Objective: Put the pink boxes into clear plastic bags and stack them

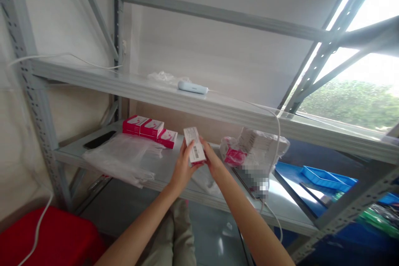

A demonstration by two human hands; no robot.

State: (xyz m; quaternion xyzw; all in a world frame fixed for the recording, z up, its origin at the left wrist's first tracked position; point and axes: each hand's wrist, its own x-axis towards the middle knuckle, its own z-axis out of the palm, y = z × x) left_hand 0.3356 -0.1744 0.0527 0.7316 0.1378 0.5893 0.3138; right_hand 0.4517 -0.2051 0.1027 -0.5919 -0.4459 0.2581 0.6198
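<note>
Between my two hands is a small cardboard box (pixel 195 144), its white barcoded face turned up and a bit of pink at its lower end. My left hand (pixel 183 168) grips its left side and lower end. On the right side, my right hand (pixel 210 156) closes around the box's edge. To the left, pink-and-white boxes (pixel 146 126) stand stacked on the lower shelf. In front of them lies a pile of clear plastic bags (pixel 124 156). Right of my hands, more pink boxes (pixel 235 156) are wrapped in clear plastic.
A white handheld device (pixel 192 87) with a cable rests on the upper shelf (pixel 149 93). A dark flat object (pixel 99 139) lies at the lower shelf's left. Its right part holds a partly blurred tablet-like item (pixel 249 181). Blue trays (pixel 327 178) stand beyond the right post; a red stool (pixel 50 237) is lower left.
</note>
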